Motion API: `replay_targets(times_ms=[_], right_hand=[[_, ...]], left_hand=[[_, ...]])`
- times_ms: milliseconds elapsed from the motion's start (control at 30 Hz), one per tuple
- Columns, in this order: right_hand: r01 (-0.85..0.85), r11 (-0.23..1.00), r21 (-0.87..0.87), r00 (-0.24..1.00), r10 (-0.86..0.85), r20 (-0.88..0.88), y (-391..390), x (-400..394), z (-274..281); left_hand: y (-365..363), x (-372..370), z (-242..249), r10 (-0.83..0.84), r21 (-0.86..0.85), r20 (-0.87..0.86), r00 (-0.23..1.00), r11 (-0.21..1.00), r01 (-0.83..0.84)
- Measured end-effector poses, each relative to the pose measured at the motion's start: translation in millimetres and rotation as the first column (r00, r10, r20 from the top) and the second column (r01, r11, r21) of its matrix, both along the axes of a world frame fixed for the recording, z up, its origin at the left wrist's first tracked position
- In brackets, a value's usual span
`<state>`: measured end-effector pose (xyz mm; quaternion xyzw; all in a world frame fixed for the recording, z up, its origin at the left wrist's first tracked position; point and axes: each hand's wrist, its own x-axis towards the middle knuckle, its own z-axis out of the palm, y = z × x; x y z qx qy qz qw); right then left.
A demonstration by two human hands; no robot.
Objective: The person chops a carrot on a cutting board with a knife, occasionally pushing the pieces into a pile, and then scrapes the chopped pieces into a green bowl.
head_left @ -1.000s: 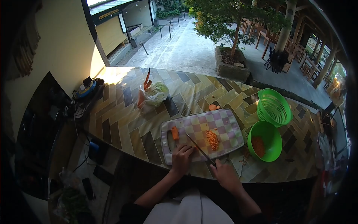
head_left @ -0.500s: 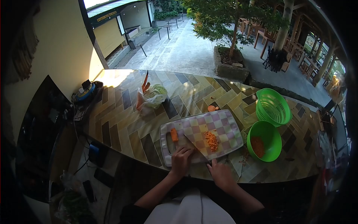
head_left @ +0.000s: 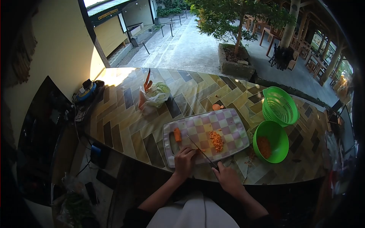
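Note:
A checkered cutting board (head_left: 232, 123) lies on the tiled table. My right hand (head_left: 227, 177) is closed round the handle of a knife (head_left: 201, 151), whose blade points up and left over the board. Near the board's front edge, my left hand (head_left: 185, 161) has its fingers bent together beside the blade; what they hold, if anything, is hidden. A pile of chopped carrot (head_left: 216, 141) sits right of the blade, and a carrot piece (head_left: 177, 135) lies by the board's handle slot. Right of the board, a green bowl (head_left: 279, 141) contains orange bits.
A green strainer basket (head_left: 279, 106) stands behind the bowl. Behind the board are round orange pieces (head_left: 216, 107). A plastic bag (head_left: 156, 95) with carrots and a pale green vegetable lies at the back left of the table (head_left: 129, 125). Cables and a blue item (head_left: 86, 93) are farther left.
The view has shifted slightly. The knife blade stands a little differently between my hands, with its handle slightly higher. My left hand stays in nearly the same place.

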<state>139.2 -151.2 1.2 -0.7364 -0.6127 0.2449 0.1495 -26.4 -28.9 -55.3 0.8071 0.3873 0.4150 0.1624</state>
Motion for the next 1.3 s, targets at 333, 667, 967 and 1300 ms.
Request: replay_targets(times_ms=[333,667,967,1300], right_hand=[[-0.083,0.994,-0.065,0.995,0.087,0.054,17.6,5.9,3.0],[0.011,1.0,0.003,0.997,-0.011,-0.073,15.4,6.6,-3.5],[0.005,1.0,0.022,0.996,-0.003,-0.092,3.1,0.8,-5.4],[-0.04,0.996,-0.076,0.999,0.041,0.01,11.0,-2.7,2.4]], left_hand=[[-0.5,-0.3,-0.5,-0.002,-0.032,0.008,1.0,0.999,0.002],[-1.3,1.0,6.8,0.023,-0.092,0.038,0.999,0.996,-0.02],[-0.1,-2.5,5.8,-0.005,-0.092,0.016,1.0,0.996,0.006],[-2.0,-6.0,2.0,-0.017,-0.093,0.015,1.0,0.995,0.018]])
